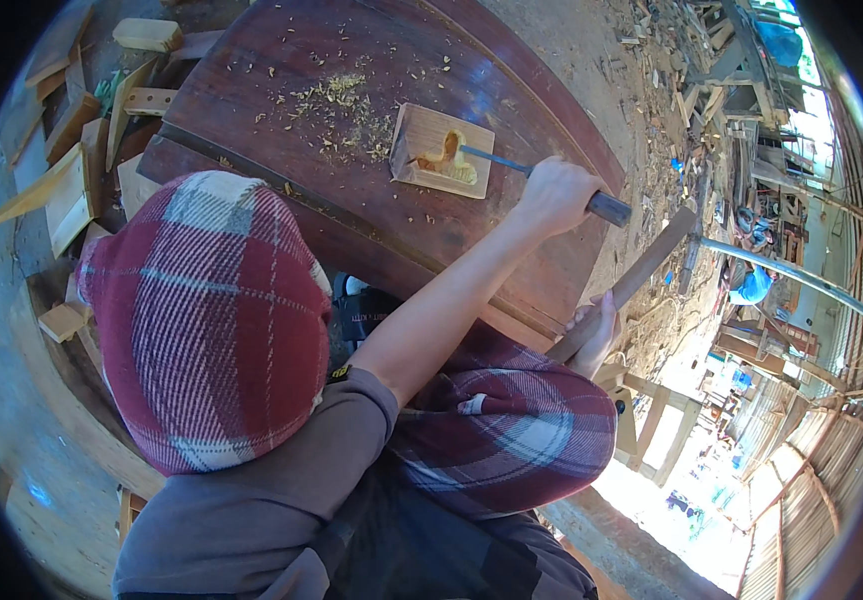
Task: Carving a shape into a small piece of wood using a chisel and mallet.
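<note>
Clasping dark-handled metal chisel (497, 160) in left hand (556, 195), aimed ten o'clock at pale wooden block (437, 155), and brown wooden bar (653, 254) in right hand (598, 336)

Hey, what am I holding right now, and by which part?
Your left hand grips the chisel around its dark handle. Your right hand holds the wooden stick near its lower end.

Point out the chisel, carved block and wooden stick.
Chisel (609, 208): head view, handle's exposed end.
Carved block (425, 127): head view, uncut top face.
Wooden stick (651, 259): head view, middle of exposed length.
</note>
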Action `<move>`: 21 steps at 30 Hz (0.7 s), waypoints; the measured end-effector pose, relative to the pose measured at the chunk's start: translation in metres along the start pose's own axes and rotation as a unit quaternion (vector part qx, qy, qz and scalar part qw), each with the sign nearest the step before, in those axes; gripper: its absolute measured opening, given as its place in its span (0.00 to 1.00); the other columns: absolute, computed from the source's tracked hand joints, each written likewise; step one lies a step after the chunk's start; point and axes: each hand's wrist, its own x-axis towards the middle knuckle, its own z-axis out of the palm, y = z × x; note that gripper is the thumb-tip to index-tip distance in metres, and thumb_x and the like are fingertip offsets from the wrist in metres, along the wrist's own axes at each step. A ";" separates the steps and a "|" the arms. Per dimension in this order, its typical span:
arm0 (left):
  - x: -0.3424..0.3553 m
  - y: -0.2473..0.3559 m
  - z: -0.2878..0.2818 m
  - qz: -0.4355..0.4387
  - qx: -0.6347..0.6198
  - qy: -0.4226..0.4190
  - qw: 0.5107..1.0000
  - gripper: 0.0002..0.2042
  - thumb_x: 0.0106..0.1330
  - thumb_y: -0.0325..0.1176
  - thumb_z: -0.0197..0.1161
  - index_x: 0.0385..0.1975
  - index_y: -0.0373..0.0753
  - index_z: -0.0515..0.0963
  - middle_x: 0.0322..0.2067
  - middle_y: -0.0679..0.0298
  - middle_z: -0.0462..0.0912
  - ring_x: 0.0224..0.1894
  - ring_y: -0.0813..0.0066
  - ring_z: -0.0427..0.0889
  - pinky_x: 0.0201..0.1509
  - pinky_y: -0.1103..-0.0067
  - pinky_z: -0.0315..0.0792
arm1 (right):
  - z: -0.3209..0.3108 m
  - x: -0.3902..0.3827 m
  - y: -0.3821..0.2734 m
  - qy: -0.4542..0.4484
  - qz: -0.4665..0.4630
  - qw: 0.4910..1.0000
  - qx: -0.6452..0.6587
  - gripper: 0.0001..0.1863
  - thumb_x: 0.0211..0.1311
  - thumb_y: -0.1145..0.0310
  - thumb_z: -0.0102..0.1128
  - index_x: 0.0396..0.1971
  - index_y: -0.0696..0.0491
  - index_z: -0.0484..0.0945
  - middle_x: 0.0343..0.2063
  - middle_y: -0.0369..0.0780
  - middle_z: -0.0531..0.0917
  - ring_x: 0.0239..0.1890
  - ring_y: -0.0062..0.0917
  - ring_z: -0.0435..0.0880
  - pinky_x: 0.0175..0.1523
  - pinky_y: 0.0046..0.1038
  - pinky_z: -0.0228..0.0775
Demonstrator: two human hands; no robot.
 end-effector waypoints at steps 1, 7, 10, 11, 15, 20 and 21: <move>0.003 0.004 -0.002 0.021 0.005 0.010 1.000 0.05 0.46 0.35 0.66 0.24 0.47 0.81 0.21 0.63 0.81 0.29 0.61 0.82 0.37 0.68 0.71 | 0.001 -0.001 -0.002 -0.001 0.001 1.000 -0.001 0.17 0.61 0.55 0.60 0.32 0.55 0.71 0.14 0.35 0.69 0.13 0.18 0.68 0.16 0.20 0.60; 0.009 0.012 -0.007 0.022 0.006 -0.010 1.000 0.05 0.46 0.36 0.66 0.24 0.48 0.83 0.22 0.63 0.82 0.30 0.62 0.83 0.36 0.68 0.73 | 0.008 -0.008 -0.004 -0.015 -0.006 0.995 -0.095 0.24 0.60 0.45 0.57 0.32 0.54 0.70 0.14 0.35 0.69 0.13 0.19 0.68 0.18 0.20 0.60; 0.007 0.008 -0.009 0.010 0.008 -0.033 0.999 0.05 0.46 0.35 0.66 0.24 0.47 0.82 0.23 0.63 0.83 0.31 0.62 0.83 0.37 0.68 0.73 | 0.007 -0.007 -0.005 -0.015 0.011 0.996 -0.082 0.24 0.60 0.45 0.57 0.32 0.54 0.70 0.14 0.35 0.69 0.13 0.19 0.68 0.18 0.19 0.60; 0.006 0.007 -0.010 0.000 -0.002 -0.047 0.999 0.06 0.46 0.35 0.66 0.25 0.46 0.80 0.25 0.64 0.82 0.32 0.61 0.82 0.39 0.67 0.73 | 0.005 -0.007 -0.006 -0.007 0.015 0.998 -0.067 0.23 0.59 0.47 0.59 0.32 0.55 0.71 0.15 0.35 0.69 0.13 0.18 0.68 0.18 0.19 0.60; 0.002 0.005 -0.011 -0.009 0.010 -0.060 0.998 0.06 0.46 0.35 0.66 0.25 0.46 0.81 0.25 0.64 0.82 0.32 0.61 0.82 0.39 0.67 0.73 | 0.005 -0.007 -0.005 0.013 0.005 0.998 -0.056 0.22 0.58 0.48 0.62 0.33 0.55 0.72 0.16 0.35 0.69 0.14 0.17 0.68 0.18 0.19 0.60; 0.001 0.011 -0.006 0.009 -0.007 -0.044 0.999 0.06 0.45 0.35 0.66 0.24 0.46 0.80 0.24 0.64 0.82 0.32 0.62 0.82 0.38 0.68 0.72 | 0.006 -0.008 -0.007 0.002 0.014 0.998 -0.053 0.21 0.59 0.49 0.61 0.33 0.54 0.71 0.15 0.34 0.68 0.14 0.17 0.67 0.18 0.19 0.60; 0.001 0.010 -0.005 0.010 -0.007 -0.044 0.999 0.06 0.45 0.35 0.66 0.24 0.46 0.80 0.24 0.64 0.82 0.32 0.62 0.82 0.38 0.68 0.72 | 0.006 -0.008 -0.008 -0.010 0.016 0.998 -0.054 0.21 0.60 0.50 0.60 0.33 0.54 0.71 0.14 0.33 0.68 0.13 0.17 0.67 0.18 0.19 0.59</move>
